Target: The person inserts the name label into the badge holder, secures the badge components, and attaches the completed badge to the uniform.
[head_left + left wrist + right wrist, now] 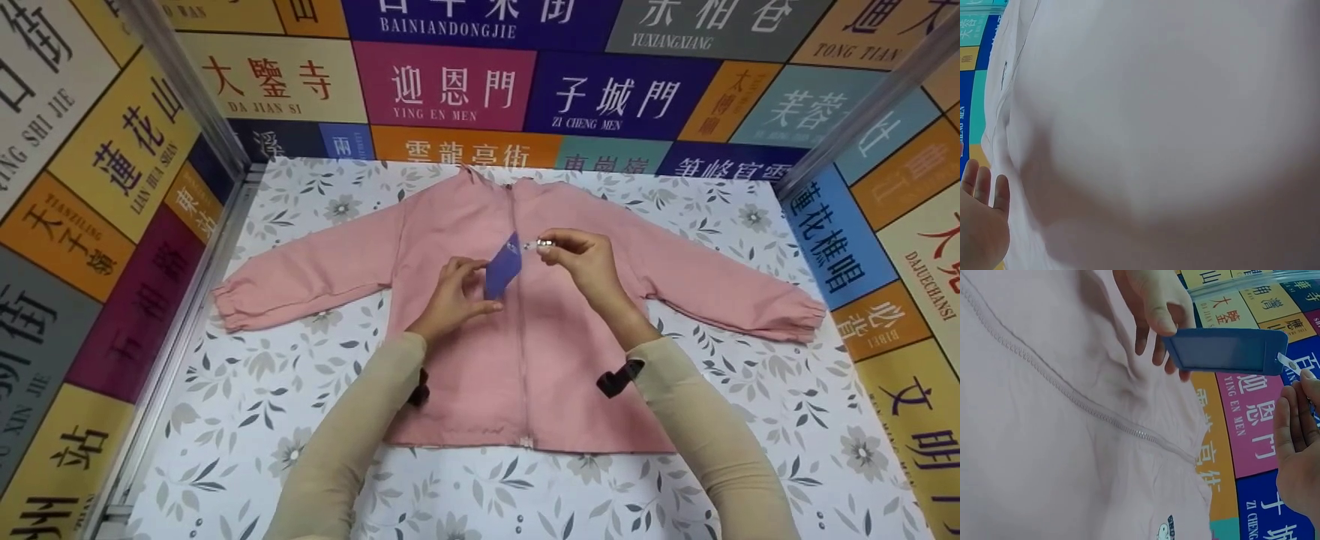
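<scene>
A blue badge holder (502, 268) with a clear window (1216, 352) is held up above a pink zip-up jacket (457, 375). My left hand (452, 296) pinches one end of it, the thumb on the front and the fingers behind. At the other end, a short clear strap (1288, 361) with a metal clip (545, 243) is pinched between the thumb and fingers of my right hand (589, 262). In the left wrist view only part of the left hand (985, 228) shows, and the badge holder is out of sight.
The jacket lies front up with its sleeves spread and its zipper (523, 352) closed, on a floral tablecloth (289, 450). Panels printed with place names (442, 86) stand at the back and both sides. A small cartoon print (1165, 529) is on the jacket.
</scene>
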The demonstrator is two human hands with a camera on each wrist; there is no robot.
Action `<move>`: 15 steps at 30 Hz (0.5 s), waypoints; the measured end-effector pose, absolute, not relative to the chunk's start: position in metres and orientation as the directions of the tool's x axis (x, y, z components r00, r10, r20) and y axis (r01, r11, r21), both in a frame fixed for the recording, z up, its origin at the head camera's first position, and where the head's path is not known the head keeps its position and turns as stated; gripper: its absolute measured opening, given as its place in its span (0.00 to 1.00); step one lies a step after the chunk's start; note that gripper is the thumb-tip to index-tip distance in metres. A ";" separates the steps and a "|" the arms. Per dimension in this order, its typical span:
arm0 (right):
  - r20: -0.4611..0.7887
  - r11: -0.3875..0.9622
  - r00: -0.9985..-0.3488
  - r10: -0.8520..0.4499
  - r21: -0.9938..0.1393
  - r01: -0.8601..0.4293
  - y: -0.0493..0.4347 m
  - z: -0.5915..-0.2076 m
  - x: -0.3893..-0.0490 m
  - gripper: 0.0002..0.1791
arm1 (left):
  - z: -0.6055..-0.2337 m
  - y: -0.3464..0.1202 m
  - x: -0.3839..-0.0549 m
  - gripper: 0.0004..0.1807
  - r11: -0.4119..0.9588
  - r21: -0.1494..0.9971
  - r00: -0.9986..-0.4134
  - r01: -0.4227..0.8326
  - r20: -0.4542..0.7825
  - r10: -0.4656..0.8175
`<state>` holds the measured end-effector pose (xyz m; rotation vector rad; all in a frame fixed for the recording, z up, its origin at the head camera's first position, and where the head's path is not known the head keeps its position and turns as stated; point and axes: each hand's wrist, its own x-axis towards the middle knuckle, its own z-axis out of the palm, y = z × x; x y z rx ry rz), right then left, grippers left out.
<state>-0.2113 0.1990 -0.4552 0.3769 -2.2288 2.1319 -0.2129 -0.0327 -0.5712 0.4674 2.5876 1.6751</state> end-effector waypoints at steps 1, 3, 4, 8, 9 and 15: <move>0.187 0.032 -0.972 -0.146 -0.981 -0.193 0.201 -0.457 -0.211 0.15 | -0.571 -0.034 -0.213 0.42 0.373 0.898 -0.956 0.234 0.143 0.256; 0.173 0.049 -0.975 -0.139 -0.982 -0.182 0.205 -0.459 -0.212 0.15 | -0.572 -0.036 -0.212 0.41 0.367 0.903 -0.960 0.224 0.139 0.243; 0.168 0.057 -0.976 -0.138 -0.983 -0.177 0.208 -0.460 -0.212 0.15 | -0.572 -0.037 -0.211 0.41 0.365 0.905 -0.961 0.220 0.138 0.238; 0.149 0.079 -0.980 -0.132 -0.984 -0.160 0.217 -0.469 -0.214 0.12 | -0.572 -0.041 -0.210 0.40 0.361 0.909 -0.966 0.208 0.134 0.219; 0.145 0.077 -0.981 -0.129 -0.985 -0.155 0.219 -0.474 -0.215 0.12 | -0.572 -0.042 -0.210 0.40 0.354 0.912 -0.967 0.209 0.137 0.216; 0.117 0.068 -0.986 -0.116 -0.990 -0.125 0.233 -0.499 -0.224 0.12 | -0.572 -0.047 -0.209 0.40 0.326 0.916 -0.962 0.234 0.171 0.211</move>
